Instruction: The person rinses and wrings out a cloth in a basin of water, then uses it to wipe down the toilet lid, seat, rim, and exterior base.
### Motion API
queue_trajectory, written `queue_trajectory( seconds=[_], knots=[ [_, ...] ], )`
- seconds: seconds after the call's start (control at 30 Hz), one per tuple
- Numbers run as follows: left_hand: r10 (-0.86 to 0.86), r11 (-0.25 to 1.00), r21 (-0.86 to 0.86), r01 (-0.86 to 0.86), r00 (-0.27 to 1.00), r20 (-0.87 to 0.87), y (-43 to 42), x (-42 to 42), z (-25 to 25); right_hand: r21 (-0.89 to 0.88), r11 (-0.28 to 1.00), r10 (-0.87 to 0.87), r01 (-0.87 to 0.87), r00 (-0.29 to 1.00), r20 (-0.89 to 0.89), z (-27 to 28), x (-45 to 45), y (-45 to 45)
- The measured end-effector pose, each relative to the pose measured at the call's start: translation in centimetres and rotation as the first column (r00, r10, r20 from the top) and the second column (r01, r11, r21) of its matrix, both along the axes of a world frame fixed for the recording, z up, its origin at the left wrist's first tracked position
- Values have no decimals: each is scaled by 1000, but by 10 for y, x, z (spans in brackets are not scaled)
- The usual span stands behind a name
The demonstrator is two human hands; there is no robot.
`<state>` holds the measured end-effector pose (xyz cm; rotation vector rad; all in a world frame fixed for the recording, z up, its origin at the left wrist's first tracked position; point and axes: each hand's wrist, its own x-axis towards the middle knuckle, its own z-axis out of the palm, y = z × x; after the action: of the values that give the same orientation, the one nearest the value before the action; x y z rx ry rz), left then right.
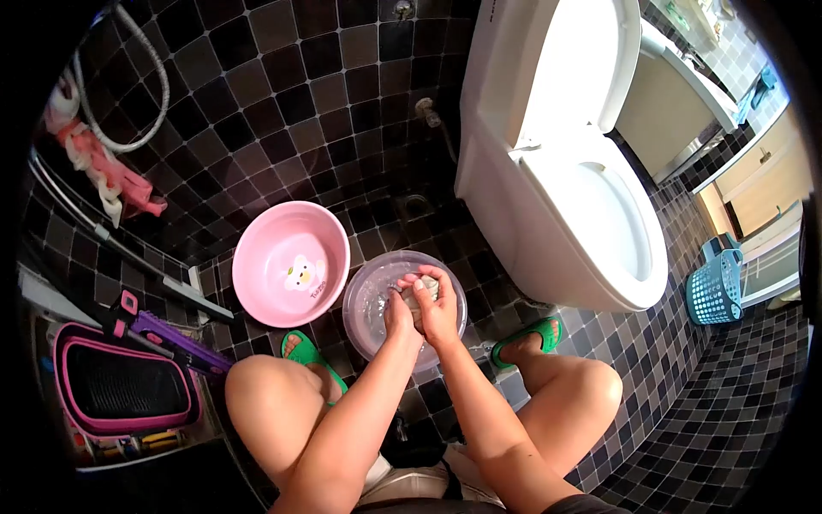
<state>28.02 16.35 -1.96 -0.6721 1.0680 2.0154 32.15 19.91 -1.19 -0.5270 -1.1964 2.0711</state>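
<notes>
Both hands are close together over a clear plastic basin [358, 283] with water in it, on the floor between my feet. A small, pale, wet-looking bundle [425, 291], perhaps cloth, is squeezed between them; its exact kind is unclear. My right hand [440, 313] curls its fingers over the bundle. My left hand [399, 315] presses against it from the other side, with its fingers partly hidden. Just left of the clear basin stands a pink basin [250, 270] with a cartoon animal printed on its bottom.
A white toilet [561, 231] with its lid up stands ahead to the right. Green slippers [317, 355] are on my feet. On the left are a black-and-pink basket [128, 377], a shower hose [154, 68] and hanging pink-white cloths [107, 167]. A blue basket [715, 287] sits far right.
</notes>
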Motion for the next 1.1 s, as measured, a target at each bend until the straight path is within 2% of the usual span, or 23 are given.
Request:
queue_trajectory(
  seconds=[0.07, 0.13, 0.2, 0.27, 0.33, 0.37, 0.43, 0.47, 0.5, 0.57, 0.73, 0.77, 0.83, 0.87, 0.9, 0.93, 0.97, 1.0, 1.03, 1.07, 1.1],
  knots=[
    [6, 999, -40, -5, 1000, 9, -4, 2, 1, 19, 1000, -22, 21, 998, 60, 10, 3, -7],
    [67, 997, -34, -65, 996, 62, -4, 4, -8, -49, 999, -17, 18, 999, 27, 8, 3, -10],
    [50, 997, -57, -47, 997, 58, -6, 8, -15, -94, 996, -6, 12, 998, 59, 3, 4, -10],
    [31, 996, -81, -27, 998, 56, -8, 12, -22, -63, 998, -20, 28, 992, 126, -6, 4, -8],
    [17, 990, 138, -26, 998, 64, -10, 11, -58, -32, 999, -35, 42, 982, 187, -11, 1, -8],
    [16, 990, 137, -25, 998, 65, -10, 12, -73, 25, 997, -75, 71, 973, 220, -13, -1, -9],
    [-98, 948, 295, 115, 993, -71, -13, 13, -83, 79, 992, -116, 99, 960, 254, -15, -2, -10],
    [-99, 949, 293, 115, 993, -69, -15, 14, -88, 131, 988, -117, 83, 951, 284, -16, -1, -10],
    [-128, 958, 245, 148, 987, -96, -17, 16, -72, 182, 981, -119, 63, 942, 314, -17, -1, -11],
    [-158, 965, 194, 178, 981, -117, -20, 17, -65, 146, 988, -103, 57, 940, 326, -16, -1, -13],
    [-363, 930, -8, 366, 919, -154, -26, 15, -74, 118, 991, -105, 63, 916, 387, -26, -2, -14],
    [-365, 930, -9, 368, 918, -153, -26, 17, -74, 161, 985, -129, 68, 903, 410, -27, -2, -14],
    [-243, 966, 60, 252, 961, -133, -24, 21, -67, 202, 977, -157, 74, 889, 431, -32, -2, -14],
    [-246, 965, 59, 256, 960, -132, -23, 22, -81, 220, 972, -176, 86, 885, 432, -35, -3, -14],
    [-288, 956, -7, 294, 929, -232, -20, 24, -112, 237, 967, -195, 98, 881, 432, -37, -3, -14],
    [-332, 942, -76, 325, 885, -325, -19, 24, -110, 236, 966, -198, 101, 880, 432, -35, -2, -15],
    [-335, 941, -77, 329, 884, -325, -20, 25, -108, 208, 972, -188, 107, 887, 423, -32, 0, -16],
    [-156, 981, 97, 166, 983, -98, -22, 25, -67, 181, 977, -179, 113, 893, 412, -30, 1, -15],
    [3, 974, 222, -40, 987, 163, -22, 25, -43, 182, 976, -184, 117, 893, 412, -31, 2, -15],
    [-4, 974, 225, -33, 987, 161, -22, 24, -52, 209, 972, -191, 110, 887, 420, -32, 2, -15],
    [-86, 964, 259, 69, 995, 56, -25, 22, -77, 237, 966, -201, 106, 882, 426, -33, 3, -15]
  ],
)
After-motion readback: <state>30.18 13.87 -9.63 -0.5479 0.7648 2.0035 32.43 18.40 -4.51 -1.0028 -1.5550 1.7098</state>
